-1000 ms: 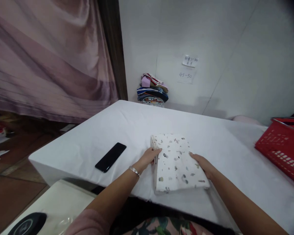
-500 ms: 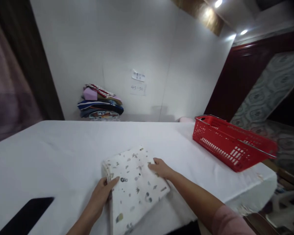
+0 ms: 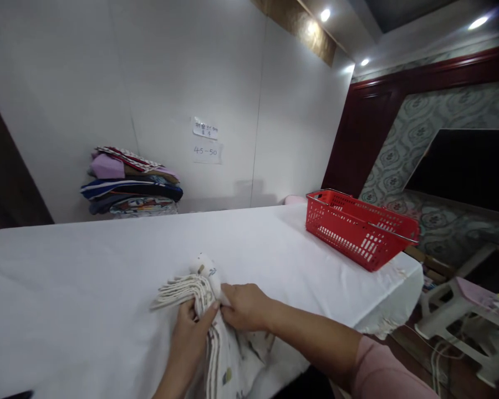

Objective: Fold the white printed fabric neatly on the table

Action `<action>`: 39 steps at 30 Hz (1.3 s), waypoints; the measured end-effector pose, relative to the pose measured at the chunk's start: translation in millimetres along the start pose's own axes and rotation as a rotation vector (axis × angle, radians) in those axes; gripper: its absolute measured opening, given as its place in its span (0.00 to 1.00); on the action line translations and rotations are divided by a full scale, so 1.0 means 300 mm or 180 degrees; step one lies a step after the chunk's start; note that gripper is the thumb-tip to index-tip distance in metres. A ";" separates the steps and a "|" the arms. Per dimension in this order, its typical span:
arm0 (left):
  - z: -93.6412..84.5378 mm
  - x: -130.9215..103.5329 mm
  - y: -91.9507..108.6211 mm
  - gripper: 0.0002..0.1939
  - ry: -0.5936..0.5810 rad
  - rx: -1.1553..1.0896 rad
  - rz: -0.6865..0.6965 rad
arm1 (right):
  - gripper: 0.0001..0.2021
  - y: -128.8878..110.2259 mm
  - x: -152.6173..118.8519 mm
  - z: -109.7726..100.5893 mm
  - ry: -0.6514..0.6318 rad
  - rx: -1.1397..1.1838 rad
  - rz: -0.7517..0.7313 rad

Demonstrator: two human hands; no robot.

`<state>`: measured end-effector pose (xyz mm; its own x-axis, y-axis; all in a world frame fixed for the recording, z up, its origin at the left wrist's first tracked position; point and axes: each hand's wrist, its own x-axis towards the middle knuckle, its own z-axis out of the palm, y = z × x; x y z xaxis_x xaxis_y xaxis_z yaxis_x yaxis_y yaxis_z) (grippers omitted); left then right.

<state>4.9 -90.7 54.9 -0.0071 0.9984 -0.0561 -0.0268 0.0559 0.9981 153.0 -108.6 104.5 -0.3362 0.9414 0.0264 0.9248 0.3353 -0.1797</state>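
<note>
A folded white cloth [image 3: 205,285] with a small leaf-and-shape print is bunched between my hands over the white-covered table [image 3: 108,277]. Its many folded layers fan out toward the left. My left hand [image 3: 191,332] grips these layers from the left side, thumb on top. From the right, my right hand [image 3: 247,307] pinches the cloth close to the left thumb. The cloth bends upward in the middle, and part of it hangs down toward me below the hands. Whether it is a blanket or a sheet I cannot tell.
A red plastic basket [image 3: 345,230] with metal handles stands at the table's right end. Several folded fabrics [image 3: 133,183] are stacked by the wall behind the table. A pink-topped stool [image 3: 478,293] is on the floor at right. A dark object's tip [image 3: 20,395] shows at lower left.
The cloth lay flat and folded with a hand on each side; now it is bent up and gathered. My right hand has moved left, near my left hand. The view has turned right.
</note>
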 end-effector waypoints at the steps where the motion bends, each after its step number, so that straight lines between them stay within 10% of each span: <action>1: 0.006 -0.003 -0.004 0.29 -0.0006 0.0006 -0.0004 | 0.18 0.006 -0.007 0.003 -0.0012 0.0077 0.0023; 15: 0.021 0.045 0.096 0.23 -0.0025 -0.0221 0.0534 | 0.23 0.106 -0.003 -0.081 0.0815 0.1955 0.0331; 24: -0.104 0.149 -0.097 0.19 0.0208 -0.0112 -0.1149 | 0.28 0.371 0.026 0.150 0.0261 0.3774 0.2341; 39: -0.108 0.149 -0.194 0.22 0.0101 0.1145 -0.0662 | 0.29 0.442 0.006 0.203 0.0325 0.1756 0.1787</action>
<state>-26.4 -49.7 -6.6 -0.0694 0.9651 -0.2526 0.3199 0.2614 0.9107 264.2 -64.8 20.8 0.1969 0.9721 -0.1272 0.7206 -0.2315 -0.6536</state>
